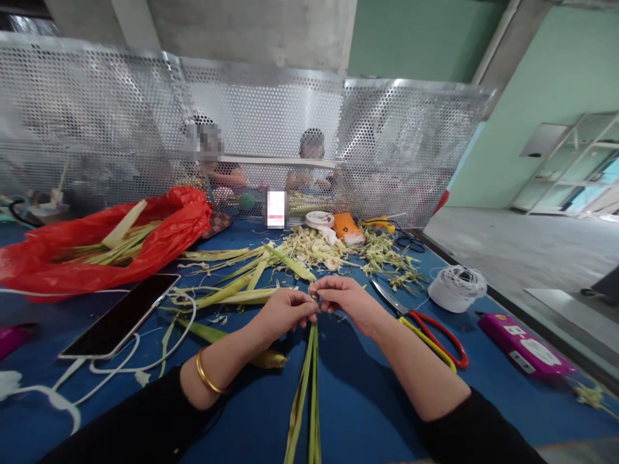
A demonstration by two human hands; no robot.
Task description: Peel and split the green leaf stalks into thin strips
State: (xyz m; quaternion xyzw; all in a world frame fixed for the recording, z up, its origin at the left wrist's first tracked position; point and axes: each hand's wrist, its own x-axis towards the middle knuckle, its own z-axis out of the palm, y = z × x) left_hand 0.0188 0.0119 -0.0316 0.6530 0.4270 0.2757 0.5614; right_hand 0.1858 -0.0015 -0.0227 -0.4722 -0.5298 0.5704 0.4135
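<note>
As our bare left hand [289, 311] meets our bare right hand [342, 298], fingertips of both pinch together around long green leaf strips [309, 393]!

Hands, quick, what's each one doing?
Left hand: closed on the top of the green strips.
Right hand: closed beside it; what it pinches can't be told.

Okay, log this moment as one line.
Left hand, right hand: pinching long green strips, fingertips close together | ahead: plant scraps | right: scissors, white coil | left: red bag, phone
</note>
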